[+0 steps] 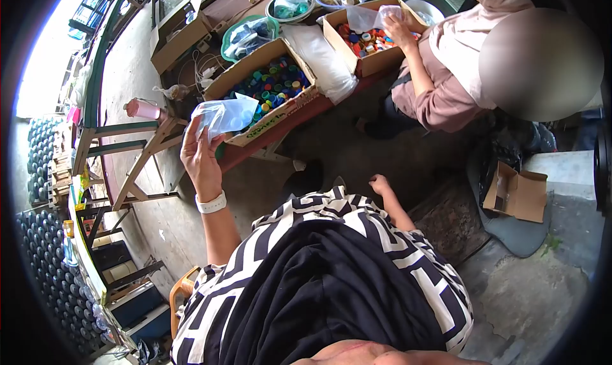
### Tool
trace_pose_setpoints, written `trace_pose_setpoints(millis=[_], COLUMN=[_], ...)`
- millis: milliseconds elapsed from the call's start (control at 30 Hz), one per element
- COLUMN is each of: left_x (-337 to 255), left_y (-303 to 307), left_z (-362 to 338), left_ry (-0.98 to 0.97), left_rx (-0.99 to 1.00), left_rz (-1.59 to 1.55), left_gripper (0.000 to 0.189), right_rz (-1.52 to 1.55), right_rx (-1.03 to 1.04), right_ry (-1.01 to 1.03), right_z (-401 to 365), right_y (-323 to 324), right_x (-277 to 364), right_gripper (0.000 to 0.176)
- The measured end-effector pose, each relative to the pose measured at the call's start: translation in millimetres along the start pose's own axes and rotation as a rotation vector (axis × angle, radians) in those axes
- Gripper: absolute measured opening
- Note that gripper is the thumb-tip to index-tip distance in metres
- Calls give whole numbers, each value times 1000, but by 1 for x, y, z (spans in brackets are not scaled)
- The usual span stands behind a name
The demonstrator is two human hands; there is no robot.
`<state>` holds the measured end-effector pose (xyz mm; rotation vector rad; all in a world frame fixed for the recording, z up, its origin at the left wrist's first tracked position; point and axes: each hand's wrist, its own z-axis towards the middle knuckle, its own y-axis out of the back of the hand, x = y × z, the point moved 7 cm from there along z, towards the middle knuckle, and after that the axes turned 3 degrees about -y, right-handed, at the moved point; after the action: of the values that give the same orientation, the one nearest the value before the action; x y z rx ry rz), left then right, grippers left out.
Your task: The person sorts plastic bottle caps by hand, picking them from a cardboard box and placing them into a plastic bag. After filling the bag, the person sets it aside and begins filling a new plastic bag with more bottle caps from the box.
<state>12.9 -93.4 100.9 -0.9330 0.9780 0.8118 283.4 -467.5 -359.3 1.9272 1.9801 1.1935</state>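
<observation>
My left hand (203, 155), with a white watch on the wrist, is closed on the edge of a clear plastic bag (224, 115). The bag is raised over the near left corner of a cardboard box (280, 120) full of bottle caps (271, 81), mostly blue and green with some yellow. Rounded bluish shapes show through its film. Down by my side hangs my right hand (380, 185), its fingers loosely curled and no object showing in them.
Beside me a person (440, 78) handles a clear bag (389, 14) over a second box of caps (363, 43). A white sack (325, 62) lies between the boxes. Basins with bagged items (252, 37) stand behind. An opened carton (516, 193) sits at right.
</observation>
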Motion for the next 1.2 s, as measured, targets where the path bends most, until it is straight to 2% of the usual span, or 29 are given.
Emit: trace_pose_setpoints(millis=[100, 167, 300, 367, 400, 433, 467, 567, 633, 767, 900, 967, 1000, 1100, 1133, 1200], left_x=[9, 20, 43, 48, 56, 65, 67, 140, 162, 151, 143, 151, 153, 163, 166, 167], left_y=[8, 17, 35, 38, 43, 49, 47, 74, 81, 88, 97, 103, 105, 112, 114, 112], left_z=[21, 40, 78, 92, 100, 107, 111, 115, 108, 114, 113, 102, 96, 72, 65, 54], left_ry=[9, 26, 39, 47, 51, 61, 28, 201, 307, 321, 268, 321, 280, 286, 325, 307], left_rx=[-23, -61, -71, -111, -94, -79, -90, 62, 206, 212, 221, 247, 208, 210, 140, 122], left_rz=[-11, -16, 5, 2, 39, 76, 100, 203, 521, 491, 411, 426, 437, 462, 403, 430], left_gripper=[33, 33, 34, 35, 35, 36, 36, 51, 60, 56, 52, 48, 39, 31, 26, 25], right_rz=[60, 168, 247, 384, 343, 323, 320, 181, 174, 37, -233, -263, -258, -243, -229, -202], right_rx=[-42, -140, -200, -342, -431, -421, -463, -566, -448, -211, -125, -74, -62, -24, -17, -41], right_ry=[-34, 45, 143, 368, 491, 508, 621, 891, 894, 878, 963, 999, 998, 1012, 1017, 1019], right_z=[2, 3, 3, 2, -5, -9, -16, -36, -22, 17, 38, 43, 43, 45, 46, 53], right_y=[16, 38, 86, 117, 133, 144, 158, 179, 170, 117, 55, 36, 32, 22, 22, 25], right_x=[15, 41, 126, 188, 225, 259, 296, 395, 437, 483, 502, 508, 513, 523, 530, 541], right_gripper=[29, 27, 23, 20, 15, 15, 13, 11, 13, 14, 15, 14, 15, 15, 14, 13])
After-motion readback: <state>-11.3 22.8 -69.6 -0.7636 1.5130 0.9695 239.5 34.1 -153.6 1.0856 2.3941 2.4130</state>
